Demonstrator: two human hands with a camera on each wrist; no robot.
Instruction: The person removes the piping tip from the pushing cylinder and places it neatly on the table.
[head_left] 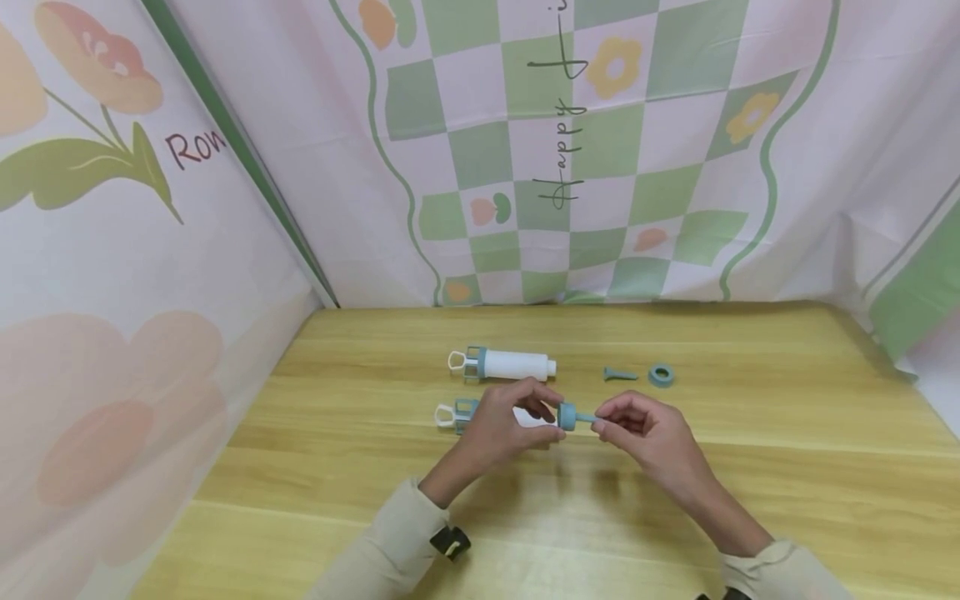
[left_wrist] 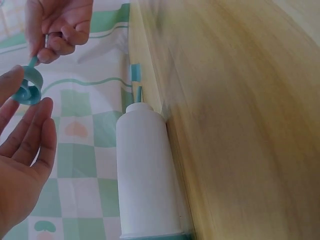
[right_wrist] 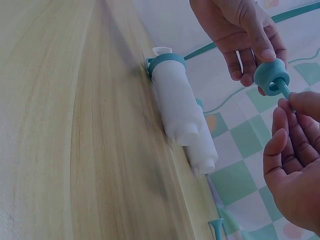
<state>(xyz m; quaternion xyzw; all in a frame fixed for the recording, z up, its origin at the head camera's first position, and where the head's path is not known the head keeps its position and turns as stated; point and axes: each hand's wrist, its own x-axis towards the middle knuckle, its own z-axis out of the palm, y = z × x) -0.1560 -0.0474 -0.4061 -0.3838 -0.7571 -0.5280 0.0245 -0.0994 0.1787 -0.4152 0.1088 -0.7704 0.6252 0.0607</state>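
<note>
My left hand (head_left: 501, 423) holds a teal ring-shaped cap (head_left: 567, 417) between thumb and fingers, raised over the table. From the right, my right hand (head_left: 663, 442) pinches the thin end of a teal stem (right_wrist: 283, 89) that passes through the cap. Below and behind the left hand lies a white bottle (right_wrist: 175, 95) with a teal cage-like collar (head_left: 465, 408) and a white loop handle; in the head view the hand partly covers it. A similar white bottle (head_left: 517, 365) lies farther back.
To the right of the far bottle lie a second teal stem (head_left: 621, 375) with a flared end and a second teal ring cap (head_left: 662, 376). The wooden table (head_left: 360, 467) meets a patterned curtain (head_left: 540, 150) at its back edge; another hangs along the left.
</note>
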